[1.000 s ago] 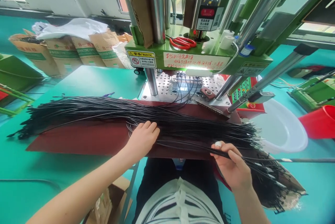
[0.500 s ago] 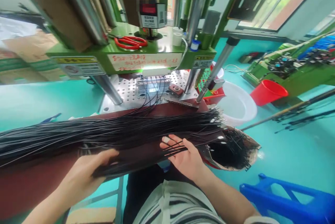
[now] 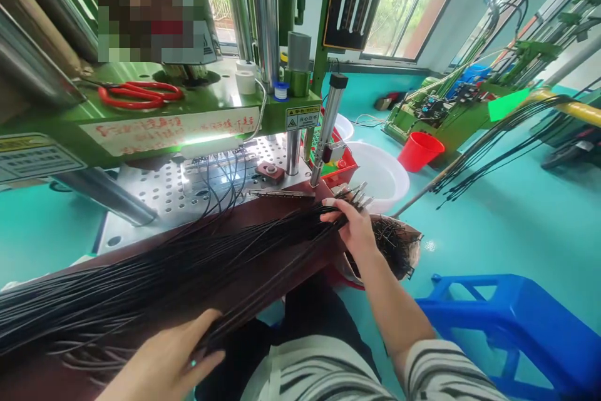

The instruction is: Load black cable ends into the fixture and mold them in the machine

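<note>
A thick bundle of thin black wires (image 3: pixel 197 263) lies across a dark red board (image 3: pixel 277 207) in front of me. My right hand (image 3: pixel 353 226) is closed round the wires near their metal-tipped ends (image 3: pixel 355 193), at the board's right end. My left hand (image 3: pixel 173 357) rests on a smaller bunch of wires at the board's near edge, thumb and fingers pinching them. Several wires run from the bundle into the fixture on the perforated metal plate (image 3: pixel 178 185) of the green press machine (image 3: pixel 154 119).
Red scissors (image 3: pixel 136 94) and tape rolls (image 3: pixel 245 79) lie on the machine's green shelf. A white basin (image 3: pixel 382 169), a red bucket (image 3: pixel 419 149) and a blue stool (image 3: pixel 511 326) stand on the teal floor at right. More machines and hanging wires fill the far right.
My view has swung to the right. My right hand moved up from a few wires to grip the bundle near its tips; my left hand slid toward me along the lower bunch.
</note>
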`<state>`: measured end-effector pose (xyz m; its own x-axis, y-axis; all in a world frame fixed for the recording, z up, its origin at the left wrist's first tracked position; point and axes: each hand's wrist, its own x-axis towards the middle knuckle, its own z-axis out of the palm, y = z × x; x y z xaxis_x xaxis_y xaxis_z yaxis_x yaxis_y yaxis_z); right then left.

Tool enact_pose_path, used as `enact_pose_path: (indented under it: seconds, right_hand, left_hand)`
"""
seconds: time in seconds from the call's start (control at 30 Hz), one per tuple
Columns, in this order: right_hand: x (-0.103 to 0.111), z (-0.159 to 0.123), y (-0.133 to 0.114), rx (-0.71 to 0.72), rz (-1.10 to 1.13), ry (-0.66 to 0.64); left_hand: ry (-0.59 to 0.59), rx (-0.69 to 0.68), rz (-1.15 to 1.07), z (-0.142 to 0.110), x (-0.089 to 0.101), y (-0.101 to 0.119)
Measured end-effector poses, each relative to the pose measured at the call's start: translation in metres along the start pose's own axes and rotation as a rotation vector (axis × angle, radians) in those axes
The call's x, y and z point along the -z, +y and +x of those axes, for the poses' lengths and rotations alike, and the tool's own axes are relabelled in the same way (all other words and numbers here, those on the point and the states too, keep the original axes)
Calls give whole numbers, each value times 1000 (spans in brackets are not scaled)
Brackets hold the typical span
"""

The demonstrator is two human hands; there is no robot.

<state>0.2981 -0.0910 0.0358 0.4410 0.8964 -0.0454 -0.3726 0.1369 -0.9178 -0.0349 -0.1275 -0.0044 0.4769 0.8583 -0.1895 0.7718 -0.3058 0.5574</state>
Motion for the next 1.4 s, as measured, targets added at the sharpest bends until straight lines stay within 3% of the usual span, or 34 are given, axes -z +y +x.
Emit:
enact_pose_path:
  seconds: [0.1,0.23,0.33,0.4,0.47,0.53,0.7,0.83,0.9,1.07,1.23,1.4]
  right_hand:
    - [22,2,19,119,-263,118]
    - [27,-19,10,192,-273,144]
    - [12,-43,-3,81,-79,-135]
    - [0,-55,-4,-113,20,-435]
    - [-8,-59,2,-297,44,-648]
    - [-14,-53,8,-391,35,-714]
    - [-35,-9,-1,-177,-24,-707]
    - [-58,17,-13,-101,-434,-1046]
    - [-66,21,-15,-59,-580,-1153]
    - [-75,18,-17,-15,-809,-1241]
    - [-81,14,-15,-45,-818,-1297]
    - [-95,12,-5,102,-729,-1227]
  left_hand:
    - [-293,40,21,25,4,42]
    - [-492,-27,-196,52,5,79]
    - [-782,-113,-633,63,-5,106]
    - [-845,-134,-969,69,-18,125]
    - [-705,-71,-1273,73,-31,141]
    - [-529,46,-1461,77,-43,147]
    - [-364,153,-1469,85,-51,134]
    - [-312,181,-1440,85,-42,125]
    - [-284,200,-1456,84,-39,124]
    - [-193,200,-1522,86,-33,122]
    - [-167,223,-1550,93,-25,126]
    - [62,176,-1605,96,-22,130]
